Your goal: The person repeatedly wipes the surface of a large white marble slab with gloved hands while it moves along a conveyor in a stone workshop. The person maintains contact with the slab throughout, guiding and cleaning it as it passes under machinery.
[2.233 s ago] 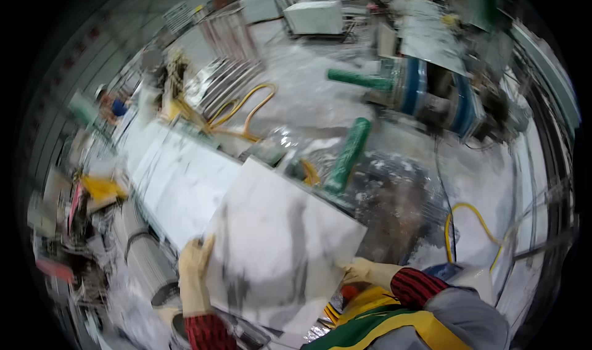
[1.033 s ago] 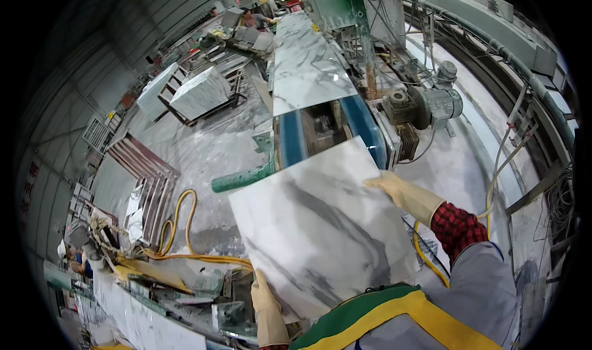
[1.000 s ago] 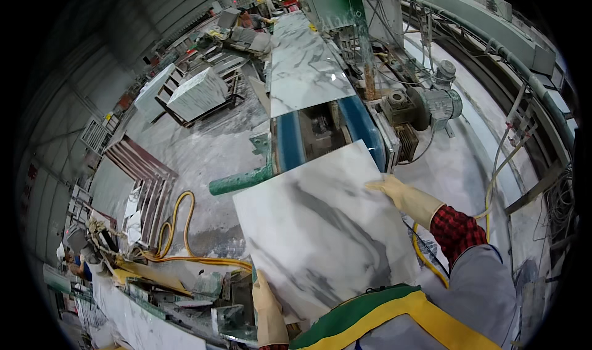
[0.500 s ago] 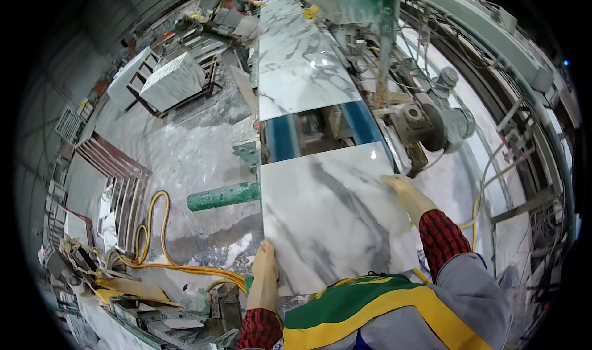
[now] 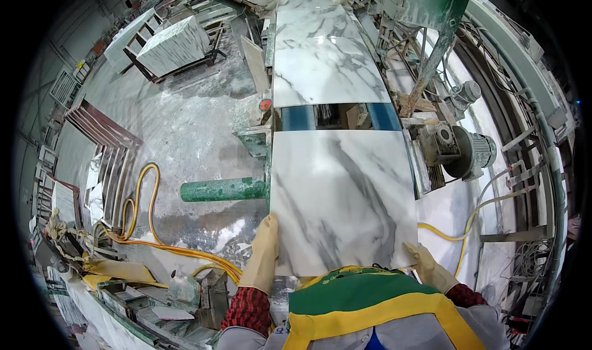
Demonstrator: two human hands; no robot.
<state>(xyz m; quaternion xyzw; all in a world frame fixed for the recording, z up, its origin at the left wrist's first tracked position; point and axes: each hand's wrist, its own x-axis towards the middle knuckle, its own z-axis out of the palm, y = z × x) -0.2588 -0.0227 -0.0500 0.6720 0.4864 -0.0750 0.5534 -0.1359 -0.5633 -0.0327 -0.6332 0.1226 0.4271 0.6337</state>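
Observation:
A white marble-look slab with grey veins lies flat on the blue belts of a conveyor, its near edge close to my green apron with yellow trim. My left hand, in a cream glove, grips the slab's left edge. At the right edge, by the near corner, my right hand in a matching glove holds on, its fingers partly hidden under the slab. Farther along the belts lies another veined slab, with a narrow gap between the two.
A green cylinder juts left from the conveyor frame. Grey motors stand along its right side. Yellow hoses loop over the floor at left, near broken stone pieces. A stack of slabs rests on a rack at far left.
My right hand has slid back along the slab's right edge to the near corner. The left hand keeps its edge. The gap between the slabs looks narrower, and my view has shifted.

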